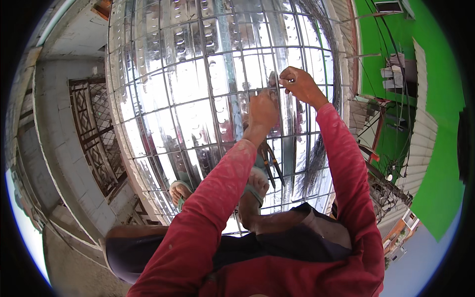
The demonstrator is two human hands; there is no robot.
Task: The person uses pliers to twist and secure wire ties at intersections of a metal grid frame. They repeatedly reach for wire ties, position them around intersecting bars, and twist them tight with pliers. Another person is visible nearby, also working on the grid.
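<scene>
A grid of thin dark steel bars (190, 102) lies over shiny metal decking sheets (188, 81). My left hand (263, 110) is closed, its fingertips at a bar close to a crossing. Just right of it and a little farther off, my right hand (302, 85) is held in a pinch, thumb against forefinger. Whatever either hand grips is too fine or too hidden to make out. Pincers (271, 163) with dark and orange-yellow handles rest on the grid below my left hand. A long bundle of thin dark wire (316, 161) runs along the grid's right side.
My sandalled feet (258, 182) stand on the grid. A grey wall with a metal window grille (96, 133) is to the left. On the right, beyond the decking's edge, hang dark cables (403, 59) before a bright green wall (430, 148) and a corrugated roof (420, 143).
</scene>
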